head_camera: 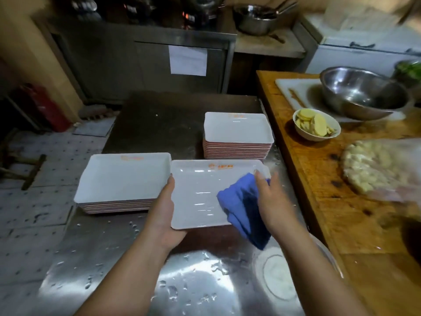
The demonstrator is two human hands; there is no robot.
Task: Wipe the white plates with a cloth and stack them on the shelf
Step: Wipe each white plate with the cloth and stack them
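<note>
Head view. Nearest: wet steel surface [118, 258], beaded with water drops, bright glare at the near edge. A round pale dish [280, 277] sits on it near right, blurred.

Both forearms reach in from the near edge. Left hand [163, 215] grips the near-left edge of a white rectangular plate [200, 190], thumb lying along the plate's left rim, fingers hidden beneath. Plate is held level above the surface; orange print along its far rim; wet streaks on its inside.

Right hand [271, 199] is clamped on a blue cloth [245, 208], pressing it to the right part of the plate; the cloth hangs over the plate's near-right corner.

Left stack of plates [123, 176] stands on the surface just left of the held plate, touching or nearly so at the rim; cannot tell which. Far stack of plates [238, 133] stands beyond the held plate, taller, pink edges showing.

Right: wooden counter [319, 190] beside the surface. On it, a small white bowl [316, 126] of pale slices, a white cutting board [293, 90] carrying a large steel bowl [364, 94], and a blurred pale heap [373, 165] under plastic.

Room: steel cabinet [141, 58] at far, a paper sheet [188, 60] stuck to its door. Red cylinder [43, 106] far left. Tiled floor [34, 201] left, wet.
</note>
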